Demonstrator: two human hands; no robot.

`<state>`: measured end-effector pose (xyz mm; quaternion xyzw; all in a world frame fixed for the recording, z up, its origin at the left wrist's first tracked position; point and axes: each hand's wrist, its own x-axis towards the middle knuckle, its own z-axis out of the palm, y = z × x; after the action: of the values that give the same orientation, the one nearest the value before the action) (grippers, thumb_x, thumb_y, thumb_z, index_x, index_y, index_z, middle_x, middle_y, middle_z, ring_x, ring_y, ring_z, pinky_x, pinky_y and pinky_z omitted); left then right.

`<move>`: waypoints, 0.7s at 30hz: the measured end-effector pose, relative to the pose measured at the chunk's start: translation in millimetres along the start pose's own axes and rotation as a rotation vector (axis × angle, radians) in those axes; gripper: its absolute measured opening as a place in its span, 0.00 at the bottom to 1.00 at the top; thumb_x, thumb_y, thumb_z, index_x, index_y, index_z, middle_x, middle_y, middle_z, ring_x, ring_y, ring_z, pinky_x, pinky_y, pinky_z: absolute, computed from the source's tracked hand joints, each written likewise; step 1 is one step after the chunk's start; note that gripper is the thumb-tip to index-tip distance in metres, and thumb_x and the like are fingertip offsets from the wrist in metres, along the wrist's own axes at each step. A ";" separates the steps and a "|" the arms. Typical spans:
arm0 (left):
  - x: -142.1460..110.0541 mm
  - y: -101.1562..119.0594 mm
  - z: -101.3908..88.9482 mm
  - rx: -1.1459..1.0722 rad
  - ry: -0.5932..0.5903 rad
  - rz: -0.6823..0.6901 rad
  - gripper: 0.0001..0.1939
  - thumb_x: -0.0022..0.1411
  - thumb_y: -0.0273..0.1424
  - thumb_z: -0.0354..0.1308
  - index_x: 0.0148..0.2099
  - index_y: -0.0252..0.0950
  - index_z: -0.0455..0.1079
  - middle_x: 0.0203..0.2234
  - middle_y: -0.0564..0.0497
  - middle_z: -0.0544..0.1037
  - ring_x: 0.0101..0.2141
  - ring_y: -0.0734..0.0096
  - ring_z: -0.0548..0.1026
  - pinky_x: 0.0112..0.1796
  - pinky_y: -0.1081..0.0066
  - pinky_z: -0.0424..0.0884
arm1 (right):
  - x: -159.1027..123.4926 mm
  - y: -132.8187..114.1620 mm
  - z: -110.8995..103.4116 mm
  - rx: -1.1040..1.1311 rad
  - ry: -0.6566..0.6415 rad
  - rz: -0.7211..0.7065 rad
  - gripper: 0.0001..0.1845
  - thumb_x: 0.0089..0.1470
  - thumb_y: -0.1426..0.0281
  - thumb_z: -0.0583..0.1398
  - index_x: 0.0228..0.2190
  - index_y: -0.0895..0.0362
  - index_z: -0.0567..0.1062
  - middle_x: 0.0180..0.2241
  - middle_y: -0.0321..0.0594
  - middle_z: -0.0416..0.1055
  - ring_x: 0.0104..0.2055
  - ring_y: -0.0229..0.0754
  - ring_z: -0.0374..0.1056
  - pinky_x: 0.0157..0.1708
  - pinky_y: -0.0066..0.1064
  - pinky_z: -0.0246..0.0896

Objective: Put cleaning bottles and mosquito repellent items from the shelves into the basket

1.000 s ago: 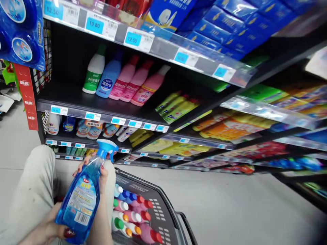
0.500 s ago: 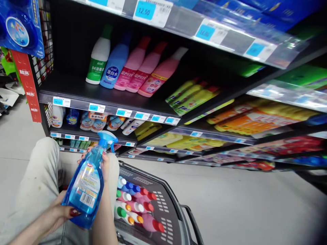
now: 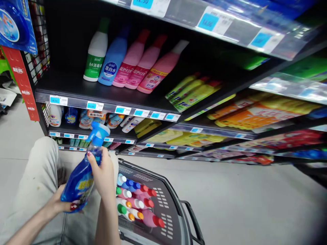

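A blue spray bottle (image 3: 79,183) with a light-blue trigger head is held tilted over my lap, its top leaning right. My left hand (image 3: 60,204) is closed around its lower end, the thumb with dark red nail lying across the front. Higher up, my right hand (image 3: 103,170) grips the neck just below the trigger head. Yellow lettering shows on the side turned partly to me. Right of my knee stands a grey shopping basket (image 3: 163,180) holding several bottles (image 3: 150,217) with red, white, blue, green and orange caps.
Ahead is a dark store shelf (image 3: 76,80) with several bottles (image 3: 120,63) in white, blue and pink, and yellow-green packs (image 3: 190,97) to their right. Price tags line the shelf edges. Orange and yellow packs (image 3: 245,114) fill the shelves farther right. Grey floor (image 3: 230,204) lies beyond the basket.
The spray bottle has been turned about its length: the barcode label is gone from view and the trigger now points left. My right hand has moved round to the front of the neck.
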<state>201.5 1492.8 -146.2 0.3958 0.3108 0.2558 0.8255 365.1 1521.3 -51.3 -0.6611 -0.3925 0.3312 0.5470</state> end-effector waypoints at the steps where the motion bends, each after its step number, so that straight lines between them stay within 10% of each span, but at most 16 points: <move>1: -1.5 0.3 -0.2 -0.080 -0.054 -0.041 0.31 0.40 0.40 0.66 0.48 0.32 0.72 0.40 0.41 0.80 0.41 0.41 0.78 0.34 0.56 0.76 | 4.2 3.7 -2.6 0.063 -0.108 0.011 0.16 0.47 0.58 0.64 0.35 0.52 0.69 0.32 0.36 0.71 0.36 0.45 0.66 0.35 0.32 0.59; 7: -6.4 4.8 -5.1 -0.363 -0.201 -0.150 0.28 0.39 0.32 0.52 0.46 0.33 0.73 0.43 0.44 0.80 0.39 0.47 0.80 0.25 0.68 0.74 | 22.8 25.6 -2.7 0.406 -0.307 0.079 0.17 0.42 0.63 0.67 0.31 0.53 0.66 0.27 0.27 0.67 0.28 0.33 0.64 0.27 0.23 0.61; 14: 1.3 -1.7 -18.1 -0.217 -0.226 -0.248 0.27 0.37 0.33 0.62 0.45 0.34 0.74 0.38 0.43 0.81 0.41 0.42 0.78 0.35 0.52 0.75 | 26.3 13.7 -28.7 0.487 -0.474 0.079 0.19 0.41 0.62 0.68 0.35 0.56 0.71 0.29 0.34 0.75 0.32 0.40 0.72 0.35 0.33 0.69; 21: 30.9 -2.4 -54.3 0.107 0.326 -0.044 0.27 0.54 0.44 0.62 0.51 0.32 0.70 0.48 0.40 0.78 0.47 0.48 0.75 0.46 0.55 0.72 | -27.3 49.4 -166.7 -0.300 0.373 0.068 0.27 0.38 0.53 0.67 0.13 0.52 0.56 0.11 0.28 0.55 0.14 0.32 0.51 0.15 0.27 0.48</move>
<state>183.9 1538.9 -184.5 0.3855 0.4622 0.2815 0.7473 504.5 1415.4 -69.3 -0.7976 -0.3070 0.1593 0.4942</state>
